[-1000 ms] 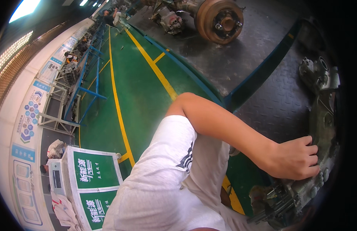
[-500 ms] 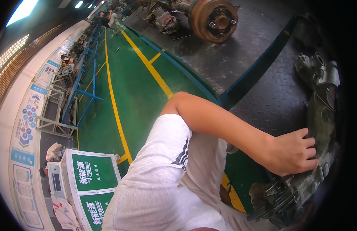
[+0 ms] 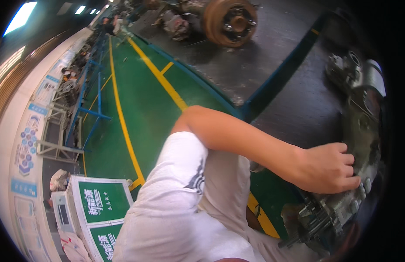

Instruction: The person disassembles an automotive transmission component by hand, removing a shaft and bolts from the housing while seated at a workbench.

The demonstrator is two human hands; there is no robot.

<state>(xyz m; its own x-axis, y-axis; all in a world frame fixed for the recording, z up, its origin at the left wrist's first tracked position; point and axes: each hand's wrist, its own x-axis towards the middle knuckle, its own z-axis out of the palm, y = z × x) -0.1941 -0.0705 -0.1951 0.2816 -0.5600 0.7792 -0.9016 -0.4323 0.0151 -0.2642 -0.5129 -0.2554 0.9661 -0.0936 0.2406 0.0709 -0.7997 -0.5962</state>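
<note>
My left hand (image 3: 331,169) reaches across from the white sleeve to a long grey metal assembly that looks like a gearbox (image 3: 363,135). Its fingers are curled in against the casing. The fingertips are turned away, so whatever they hold is hidden. Below the hand, several thin metal shafts (image 3: 311,218) stick out of the assembly's near end. A silvery cylinder (image 3: 373,78) sits at its far end. Down in the dark right rim, a dim reddish-brown shape (image 3: 353,236) may be part of my right hand; no fingers can be made out there.
A rusty brake drum (image 3: 231,22) on an axle lies on the dark tread-plate surface (image 3: 281,126). A blue-edged strip (image 3: 290,65) crosses that surface. Yellow lines mark the green floor (image 3: 145,113). A green-and-white cabinet (image 3: 104,201) and blue racks (image 3: 89,109) stand left; a person (image 3: 110,27) is far off.
The whole view has shifted slightly, with the background and my left arm lying a little further left. My left hand stays curled at the gearbox casing.
</note>
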